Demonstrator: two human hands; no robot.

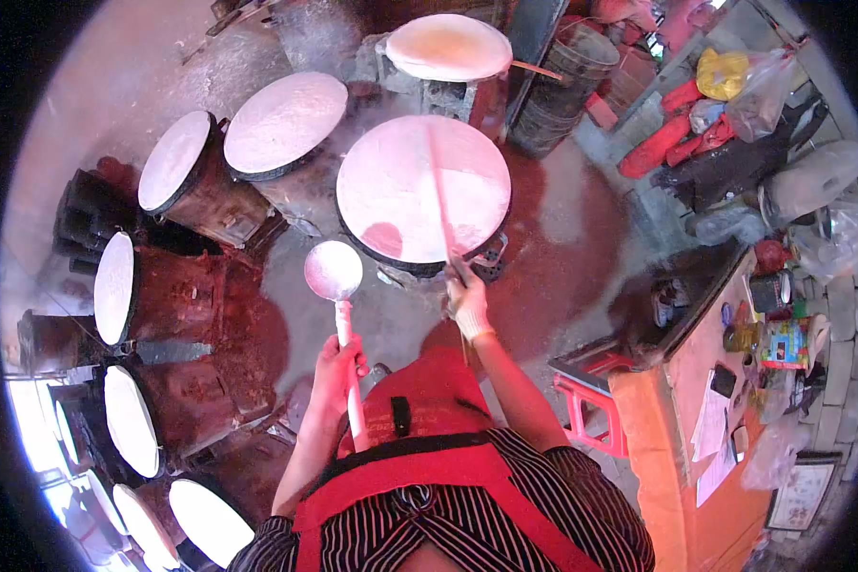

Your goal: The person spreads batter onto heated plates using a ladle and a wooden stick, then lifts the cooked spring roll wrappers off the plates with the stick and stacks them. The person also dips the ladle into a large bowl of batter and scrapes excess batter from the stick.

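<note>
Nine or so round white discs show from the head view, set on dark drums in an arc; the nearest disc (423, 189) lies straight ahead. One orange bench (696, 400) stands at right on a wet reddish floor (562, 276). The left hand (337, 367) grips the ladle (334, 272) by its handle, bowl raised. The right hand (467, 300) is closed on a long stick (440, 195) lying across the nearest disc.

Orange table (658, 419) at right — cluttered; red stool (586, 396) beside it; plastic bags (744, 86) behind.
</note>
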